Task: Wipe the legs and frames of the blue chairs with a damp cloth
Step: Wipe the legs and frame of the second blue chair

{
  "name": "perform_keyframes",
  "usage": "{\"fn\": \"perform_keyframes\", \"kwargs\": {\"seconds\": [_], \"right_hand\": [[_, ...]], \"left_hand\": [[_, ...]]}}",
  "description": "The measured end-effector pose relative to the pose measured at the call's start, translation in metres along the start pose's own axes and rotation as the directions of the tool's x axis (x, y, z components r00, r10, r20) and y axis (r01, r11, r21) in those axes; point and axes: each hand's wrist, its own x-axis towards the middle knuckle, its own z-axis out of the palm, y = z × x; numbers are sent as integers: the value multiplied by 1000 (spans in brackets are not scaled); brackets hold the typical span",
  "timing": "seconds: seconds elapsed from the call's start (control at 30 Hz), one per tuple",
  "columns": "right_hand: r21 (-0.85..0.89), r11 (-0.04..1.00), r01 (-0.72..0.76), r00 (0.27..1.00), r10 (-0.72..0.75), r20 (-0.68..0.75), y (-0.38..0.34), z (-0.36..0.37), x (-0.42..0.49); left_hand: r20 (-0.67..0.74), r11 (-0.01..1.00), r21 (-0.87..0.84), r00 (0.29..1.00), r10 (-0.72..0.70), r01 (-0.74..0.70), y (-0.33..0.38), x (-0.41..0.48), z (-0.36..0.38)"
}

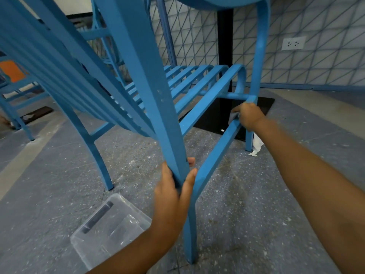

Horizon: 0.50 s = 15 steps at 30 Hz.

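Note:
A blue slatted chair [138, 80] fills the view, its near frame bar running down the middle. My left hand [173, 186] grips that bar low down, where it meets the near leg. My right hand [247, 117] reaches to the far side, closed on a grey cloth [234, 117] pressed against the side rail beside the far leg [260, 56]. Most of the cloth is hidden under my fingers.
A clear plastic tub [110, 228] sits on the speckled grey floor at lower left, close to the near leg. A crumpled white paper scrap [256, 147] lies by the far leg's foot. Another blue chair [17, 107] stands at left. A black post [225, 36] and patterned wall are behind.

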Motion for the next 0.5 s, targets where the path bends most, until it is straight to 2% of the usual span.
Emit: {"fn": "perform_keyframes", "kwargs": {"seconds": [0.23,0.4,0.5], "right_hand": [[15,993,114,993,-114,8,-20,2,-39],[34,992,119,993,-120,19,-32,-2,-60],[32,996,84,996,-82,-37,-37,-5,-65]], "left_hand": [[16,1000,-3,1000,18,-18,4,-3,-2],[22,1000,6,999,28,-28,3,-2,-3],[19,998,33,998,52,-53,1,-3,-4]]}}
